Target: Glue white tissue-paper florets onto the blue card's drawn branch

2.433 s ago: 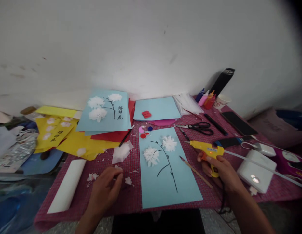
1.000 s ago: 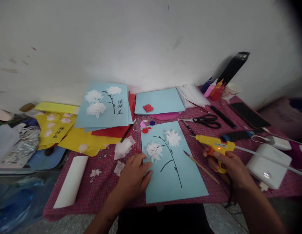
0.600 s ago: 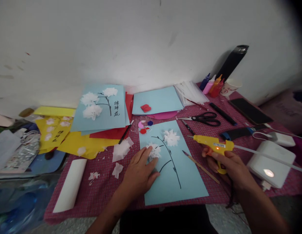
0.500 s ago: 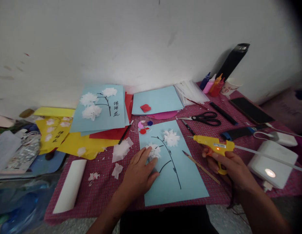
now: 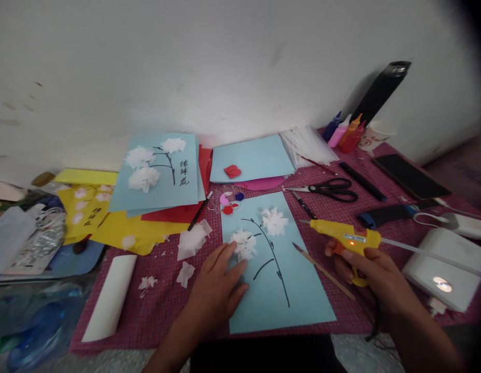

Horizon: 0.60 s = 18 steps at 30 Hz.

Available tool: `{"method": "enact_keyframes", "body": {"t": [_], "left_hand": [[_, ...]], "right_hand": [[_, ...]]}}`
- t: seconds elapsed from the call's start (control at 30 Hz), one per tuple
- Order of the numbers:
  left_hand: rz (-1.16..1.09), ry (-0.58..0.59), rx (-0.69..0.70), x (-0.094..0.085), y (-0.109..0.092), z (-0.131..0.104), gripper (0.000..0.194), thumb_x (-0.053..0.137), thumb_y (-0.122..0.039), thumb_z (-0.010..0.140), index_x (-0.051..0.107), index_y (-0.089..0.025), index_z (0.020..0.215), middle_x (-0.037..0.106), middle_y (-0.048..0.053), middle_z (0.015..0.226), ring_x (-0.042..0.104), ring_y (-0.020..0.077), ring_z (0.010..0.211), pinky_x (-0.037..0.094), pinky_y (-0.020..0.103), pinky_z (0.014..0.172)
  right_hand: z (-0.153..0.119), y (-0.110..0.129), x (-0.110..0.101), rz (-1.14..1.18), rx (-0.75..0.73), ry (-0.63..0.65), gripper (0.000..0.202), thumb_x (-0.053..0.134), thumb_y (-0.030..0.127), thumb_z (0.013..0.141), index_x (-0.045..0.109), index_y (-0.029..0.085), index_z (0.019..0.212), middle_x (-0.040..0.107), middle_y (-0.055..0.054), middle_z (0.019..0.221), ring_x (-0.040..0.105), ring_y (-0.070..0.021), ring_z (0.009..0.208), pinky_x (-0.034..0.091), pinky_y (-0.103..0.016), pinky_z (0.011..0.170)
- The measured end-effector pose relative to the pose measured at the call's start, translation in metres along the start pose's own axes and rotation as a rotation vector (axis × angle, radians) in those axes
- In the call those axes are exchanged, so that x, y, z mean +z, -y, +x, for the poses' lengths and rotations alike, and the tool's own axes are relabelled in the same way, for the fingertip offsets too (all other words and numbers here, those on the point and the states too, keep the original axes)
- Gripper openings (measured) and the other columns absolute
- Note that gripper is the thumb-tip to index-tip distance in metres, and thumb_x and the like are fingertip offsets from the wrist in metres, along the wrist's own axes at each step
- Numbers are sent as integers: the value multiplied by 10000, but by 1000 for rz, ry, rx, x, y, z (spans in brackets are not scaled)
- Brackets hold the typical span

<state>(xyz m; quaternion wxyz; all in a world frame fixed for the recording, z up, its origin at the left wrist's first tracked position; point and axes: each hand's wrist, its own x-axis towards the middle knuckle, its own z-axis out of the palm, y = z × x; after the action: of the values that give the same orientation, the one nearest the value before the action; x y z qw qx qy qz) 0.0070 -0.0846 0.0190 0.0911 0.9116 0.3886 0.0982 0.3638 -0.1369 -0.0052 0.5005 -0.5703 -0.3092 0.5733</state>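
On the light blue sheet before me, a branch is drawn in black. Two white paper flowers lie on it: one flower at the upper right of the branch, the other flower at its upper left. My left hand is open, fingers stretched out beside the left flower and over the sheet's left edge. My right hand is wrapped round the handle of a yellow glue gun. Its nozzle points left, above the table right of the sheet; a small orange light glows on its side, and a glue stick protrudes behind.
A brush lies along the sheet's right side, with scissors beyond. Farther right are a phone, a white charger box and paint bottles. Leftward lie a finished flower picture, paper pieces and a white roll.
My left hand has drawn back slightly down and left, off the left flower, which shows more fully. My right hand with the glue gun has shifted slightly right and down in view.
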Motion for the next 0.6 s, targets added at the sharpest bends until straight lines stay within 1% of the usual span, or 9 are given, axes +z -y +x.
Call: {"method": "enact_keyframes", "body": {"t": [0.1,0.27,0.33,0.43,0.47,0.5,0.57,0.6], "left_hand": [[-14,-32,-25,-2,2,-15,361,625,-245,943,627,-233,1304,378,150,1591,392,363,1440,465,578,1121],[-6,-92,-62,-9,8,-44,260,600,-215,957,655,-238,1210,455,131,1542,445,346,1405,473,568,1111],[-6,-166,-74,-12,13,-56,219,595,-193,957,654,-239,1163,536,120,1456,505,322,1346,484,554,1097],[-14,-309,-127,-15,21,-69,179,584,-158,955,646,-236,1105,634,101,1248,597,277,1188,531,508,1020],[-11,-338,-146,-16,23,-69,185,581,-156,956,645,-237,1110,641,98,1202,611,270,1146,542,497,991],[-4,-343,-154,-17,23,-67,201,583,-163,956,644,-238,1132,641,100,1188,615,269,1126,547,496,976],[12,-288,-134,-18,18,-55,264,599,-193,954,640,-244,1209,623,115,1250,602,288,1161,534,521,997],[17,-229,-97,-18,14,-46,309,616,-218,949,633,-249,1256,598,126,1322,578,308,1216,514,545,1031]], "right_hand": [[0,2,2,0,2,6,293,674,475,915,675,197,1009,510,20,604,411,-116,516,310,-249,461],[3,3,3,-13,-11,-21,267,692,473,900,688,209,946,513,7,577,425,-132,528,350,-275,516],[3,4,3,-39,-22,-39,269,692,484,896,695,215,906,521,-6,571,435,-144,530,354,-298,531],[4,7,5,-66,-47,-55,285,705,506,874,701,221,881,520,-13,566,426,-156,507,331,-325,511],[4,9,7,-62,-53,-53,289,711,507,866,703,219,883,516,-13,563,423,-158,502,321,-328,501],[4,11,9,-52,-55,-51,291,713,503,863,706,213,886,509,-11,558,418,-155,497,311,-327,491],[3,16,13,-21,-47,-46,284,707,484,875,712,200,886,502,-10,556,417,-146,501,299,-316,478],[2,19,15,-4,-47,-50,272,706,470,881,714,197,882,500,-9,556,420,-142,506,298,-310,475]]}}
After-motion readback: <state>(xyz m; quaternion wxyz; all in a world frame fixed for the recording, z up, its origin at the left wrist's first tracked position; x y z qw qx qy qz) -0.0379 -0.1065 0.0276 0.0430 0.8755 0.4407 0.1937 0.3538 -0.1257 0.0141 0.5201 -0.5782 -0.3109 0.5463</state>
